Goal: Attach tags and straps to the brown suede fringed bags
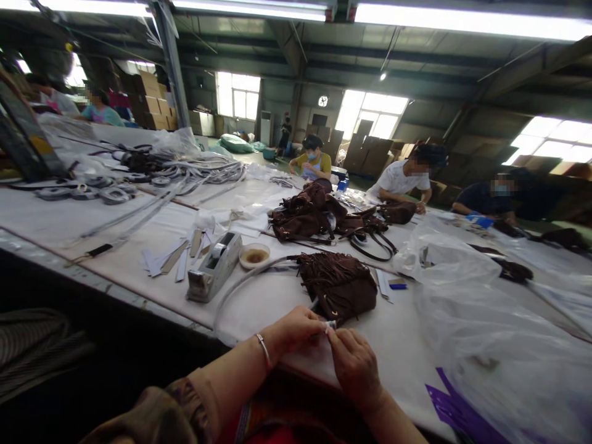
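Observation:
A dark brown fringed bag (pixel 342 287) lies on the table just beyond my hands. Its strap (pixel 231 296), covered in a pale grey wrap, loops out to the left and curves down toward the table edge. My left hand (pixel 300 327), with a bangle at the wrist, pinches a small whitish wrapped piece (pixel 330 324) at the bag's near edge, which looks like a strap end. From the right, my right hand (pixel 355 364) closes its fingertips on the same piece. The fingers hide most of it.
A grey tape dispenser (pixel 215 268) and a shallow round dish (pixel 254 256) stand left of the bag. Card strips (pixel 178 256) lie farther left. More brown bags (pixel 305 213) are piled beyond. Clear plastic (pixel 462 296) spreads at the right. Several co-workers sit around the table.

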A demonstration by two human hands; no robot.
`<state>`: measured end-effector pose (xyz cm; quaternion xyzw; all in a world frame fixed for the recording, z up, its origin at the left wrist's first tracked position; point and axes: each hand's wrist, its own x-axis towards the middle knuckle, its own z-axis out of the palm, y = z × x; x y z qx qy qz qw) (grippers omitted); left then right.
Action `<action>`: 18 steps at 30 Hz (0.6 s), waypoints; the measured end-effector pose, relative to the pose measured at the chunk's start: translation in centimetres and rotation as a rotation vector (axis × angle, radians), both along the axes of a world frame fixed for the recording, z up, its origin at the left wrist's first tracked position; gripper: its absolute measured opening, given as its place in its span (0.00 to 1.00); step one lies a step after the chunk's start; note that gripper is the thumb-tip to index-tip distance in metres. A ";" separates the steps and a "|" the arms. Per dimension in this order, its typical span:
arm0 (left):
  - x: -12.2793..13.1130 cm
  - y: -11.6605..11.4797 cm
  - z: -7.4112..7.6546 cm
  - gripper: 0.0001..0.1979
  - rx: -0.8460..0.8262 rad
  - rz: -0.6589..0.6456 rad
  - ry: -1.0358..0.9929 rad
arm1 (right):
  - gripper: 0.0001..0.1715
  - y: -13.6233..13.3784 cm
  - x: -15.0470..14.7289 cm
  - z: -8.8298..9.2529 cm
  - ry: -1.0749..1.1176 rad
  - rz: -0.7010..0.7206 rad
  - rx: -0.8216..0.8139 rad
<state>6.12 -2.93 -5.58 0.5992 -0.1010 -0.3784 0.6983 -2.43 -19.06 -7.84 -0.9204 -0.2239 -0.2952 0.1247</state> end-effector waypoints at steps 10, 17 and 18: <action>-0.2 0.0 -1.0 0.18 -0.038 0.017 -0.038 | 0.11 1.8 -0.7 -0.1 0.231 -0.186 0.583; -0.7 0.1 -1.2 0.19 0.027 0.049 -0.086 | 0.12 3.0 -0.2 -0.5 0.271 -0.305 0.636; -0.7 0.1 -1.2 0.18 0.052 0.048 -0.110 | 0.12 2.9 -0.1 -0.5 0.280 -0.289 0.627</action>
